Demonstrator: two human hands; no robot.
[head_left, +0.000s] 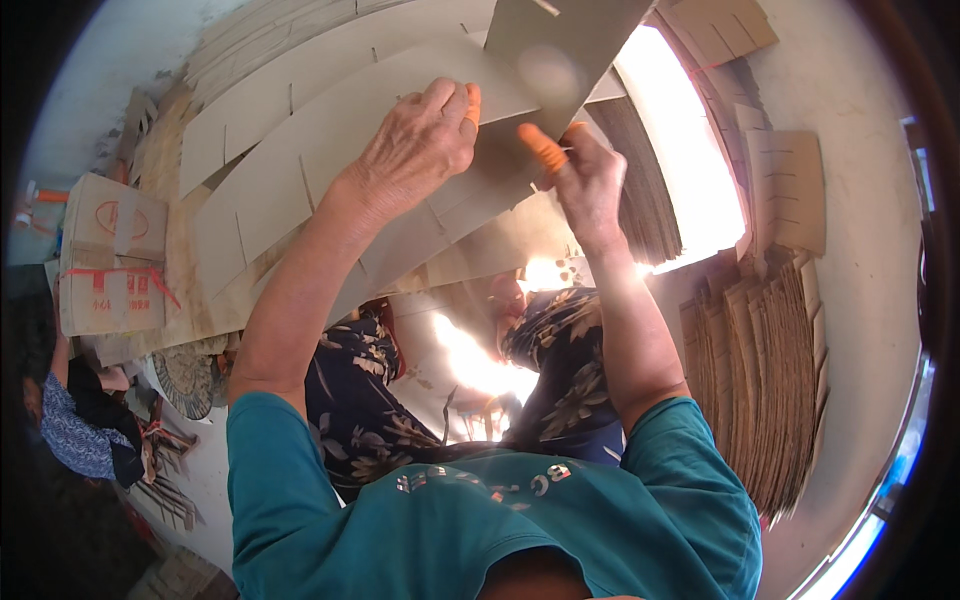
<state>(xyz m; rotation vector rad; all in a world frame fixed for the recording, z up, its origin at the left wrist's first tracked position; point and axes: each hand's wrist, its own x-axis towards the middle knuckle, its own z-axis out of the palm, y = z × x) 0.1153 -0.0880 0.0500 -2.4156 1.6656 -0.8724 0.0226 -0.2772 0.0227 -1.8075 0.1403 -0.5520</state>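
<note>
At far left sits a box [113, 250]; rightward, slotted sheets [265, 205] spread beneath and around the left hand [425, 140], its fingers curled, whether pinching anything I cannot tell. Beyond and between the hands, a grey card [580, 35] slants down to just above the right hand [590, 185], blurred and half-curled, its grip unclear, with a stack [645, 190] beside it.

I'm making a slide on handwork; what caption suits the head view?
Left hand and right hand, both wearing orange finger covers, at slotted cardboard sheets, with stacked cardboard at the right.
</note>
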